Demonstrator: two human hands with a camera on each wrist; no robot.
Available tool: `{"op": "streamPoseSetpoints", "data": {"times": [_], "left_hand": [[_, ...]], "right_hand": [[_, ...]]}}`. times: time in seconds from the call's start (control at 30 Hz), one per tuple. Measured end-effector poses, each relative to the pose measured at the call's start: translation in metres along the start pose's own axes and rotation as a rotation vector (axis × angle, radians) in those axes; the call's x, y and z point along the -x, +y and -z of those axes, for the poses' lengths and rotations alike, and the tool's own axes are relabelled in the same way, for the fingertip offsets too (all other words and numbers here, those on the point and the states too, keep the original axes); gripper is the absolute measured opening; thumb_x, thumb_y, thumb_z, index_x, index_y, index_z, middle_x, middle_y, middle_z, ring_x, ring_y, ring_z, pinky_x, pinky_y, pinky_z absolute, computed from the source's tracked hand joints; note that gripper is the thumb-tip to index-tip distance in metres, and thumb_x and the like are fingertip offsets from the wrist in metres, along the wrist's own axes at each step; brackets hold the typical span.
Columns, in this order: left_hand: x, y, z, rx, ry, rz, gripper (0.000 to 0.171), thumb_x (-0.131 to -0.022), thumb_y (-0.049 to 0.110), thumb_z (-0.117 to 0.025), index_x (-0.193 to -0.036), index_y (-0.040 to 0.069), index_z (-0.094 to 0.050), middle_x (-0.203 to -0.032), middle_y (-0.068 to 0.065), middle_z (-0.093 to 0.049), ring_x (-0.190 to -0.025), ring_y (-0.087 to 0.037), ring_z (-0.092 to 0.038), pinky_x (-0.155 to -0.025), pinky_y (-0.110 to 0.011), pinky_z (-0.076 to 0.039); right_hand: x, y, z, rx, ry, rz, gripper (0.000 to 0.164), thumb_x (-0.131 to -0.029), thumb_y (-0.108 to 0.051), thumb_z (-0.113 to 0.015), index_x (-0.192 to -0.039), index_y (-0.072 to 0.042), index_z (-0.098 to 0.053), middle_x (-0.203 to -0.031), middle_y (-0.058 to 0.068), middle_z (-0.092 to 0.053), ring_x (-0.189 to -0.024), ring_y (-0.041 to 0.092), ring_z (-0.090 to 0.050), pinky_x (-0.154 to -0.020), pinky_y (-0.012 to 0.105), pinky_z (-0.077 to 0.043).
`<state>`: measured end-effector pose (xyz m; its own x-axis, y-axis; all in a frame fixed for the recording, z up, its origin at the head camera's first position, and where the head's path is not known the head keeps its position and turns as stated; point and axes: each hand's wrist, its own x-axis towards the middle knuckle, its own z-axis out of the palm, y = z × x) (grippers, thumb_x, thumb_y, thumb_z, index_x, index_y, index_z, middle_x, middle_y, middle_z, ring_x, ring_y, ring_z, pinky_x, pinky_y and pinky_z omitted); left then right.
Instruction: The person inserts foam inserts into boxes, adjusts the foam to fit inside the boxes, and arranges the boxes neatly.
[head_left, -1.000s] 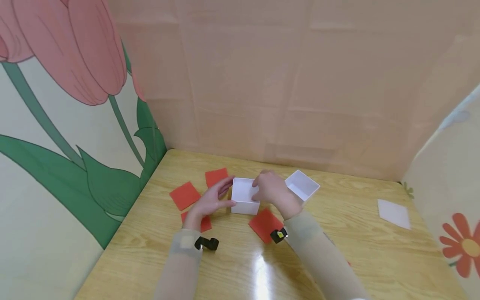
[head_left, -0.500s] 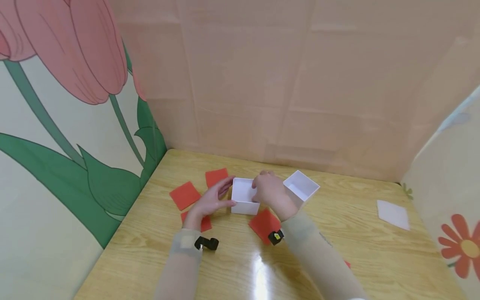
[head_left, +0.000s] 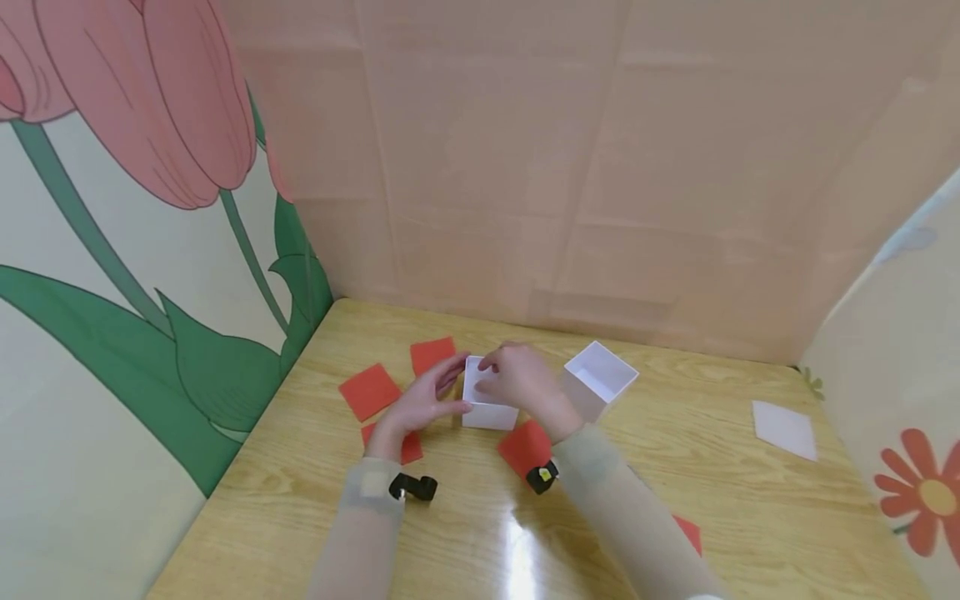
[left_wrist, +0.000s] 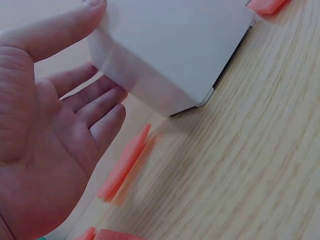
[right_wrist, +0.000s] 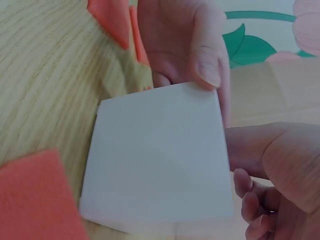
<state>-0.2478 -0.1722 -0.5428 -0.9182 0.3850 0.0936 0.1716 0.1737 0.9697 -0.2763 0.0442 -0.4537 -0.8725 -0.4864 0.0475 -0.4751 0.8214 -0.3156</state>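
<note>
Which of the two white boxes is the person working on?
The white box on the left: the left hand touches it, and the right hand reaches into its open top. The other white box stands to its right, turned cornerwise.

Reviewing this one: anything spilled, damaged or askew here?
Nothing visible looks spilled or torn. At the bottom corner of the white box that the left hand touches, a pale tab seems to stick out, perhaps a fold not lying flush. The other box stands turned at an angle to it, probably harmless.
</note>
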Motion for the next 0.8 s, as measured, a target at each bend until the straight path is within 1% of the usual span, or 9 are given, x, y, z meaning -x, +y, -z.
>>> {"op": "streamPoseSetpoints", "data": {"times": [0.13, 0.23, 0.3, 0.5, 0.7, 0.8], "left_hand": [[-0.001, 0.001, -0.001, 0.012, -0.004, 0.003, 0.093, -0.095, 0.017, -0.085, -0.17, 0.01, -0.029, -0.171, -0.004, -0.037, -0.158, -0.023, -0.034, -0.128, -0.041, -0.029], [-0.002, 0.001, -0.001, 0.017, -0.007, 0.001, 0.094, -0.095, 0.017, -0.084, -0.17, 0.01, -0.029, -0.171, -0.003, -0.037, -0.158, -0.022, -0.034, -0.128, -0.04, -0.029], [-0.002, 0.002, -0.001, 0.018, -0.009, -0.003, 0.094, -0.095, 0.018, -0.084, -0.17, 0.009, -0.028, -0.172, -0.003, -0.036, -0.158, -0.022, -0.034, -0.128, -0.04, -0.029], [-0.004, 0.002, 0.0, 0.022, -0.012, 0.0, 0.093, -0.095, 0.017, -0.084, -0.17, 0.01, -0.029, -0.171, -0.003, -0.036, -0.158, -0.023, -0.033, -0.128, -0.04, -0.029], [-0.003, 0.001, -0.001, 0.023, -0.005, 0.007, 0.092, -0.096, 0.013, -0.083, -0.17, 0.008, -0.028, -0.171, -0.003, -0.037, -0.158, -0.023, -0.034, -0.128, -0.039, -0.029], [-0.003, 0.0, -0.002, 0.026, -0.005, -0.002, 0.092, -0.096, 0.01, -0.082, -0.17, 0.006, -0.027, -0.171, -0.005, -0.037, -0.158, -0.024, -0.033, -0.128, -0.04, -0.029]], "right_hand": [[-0.002, -0.001, -0.007, 0.009, 0.01, -0.025, 0.03, -0.087, -0.033, -0.088, -0.114, -0.019, -0.085, -0.099, 0.002, -0.071, -0.088, 0.021, -0.065, -0.073, 0.038, -0.057], [-0.003, -0.001, -0.01, 0.035, 0.013, -0.024, 0.033, -0.087, -0.034, -0.09, -0.115, -0.018, -0.084, -0.099, 0.002, -0.071, -0.09, 0.023, -0.065, -0.074, 0.04, -0.058], [-0.004, -0.003, -0.009, 0.056, 0.012, -0.021, 0.035, -0.086, -0.035, -0.09, -0.115, -0.017, -0.084, -0.1, 0.003, -0.072, -0.093, 0.025, -0.066, -0.075, 0.042, -0.059], [-0.005, -0.007, -0.01, 0.095, -0.005, -0.031, 0.033, -0.087, -0.034, -0.089, -0.115, -0.016, -0.084, -0.111, 0.007, -0.074, -0.101, 0.029, -0.067, -0.085, 0.047, -0.061], [-0.008, -0.008, -0.013, 0.126, -0.031, -0.035, 0.034, -0.088, -0.035, -0.089, -0.116, -0.016, -0.084, -0.114, 0.008, -0.073, -0.105, 0.03, -0.066, -0.088, 0.048, -0.061], [-0.008, -0.008, -0.014, 0.128, -0.046, -0.034, 0.035, -0.088, -0.034, -0.088, -0.117, -0.016, -0.084, -0.115, 0.009, -0.073, -0.105, 0.03, -0.065, -0.089, 0.049, -0.061]]}}
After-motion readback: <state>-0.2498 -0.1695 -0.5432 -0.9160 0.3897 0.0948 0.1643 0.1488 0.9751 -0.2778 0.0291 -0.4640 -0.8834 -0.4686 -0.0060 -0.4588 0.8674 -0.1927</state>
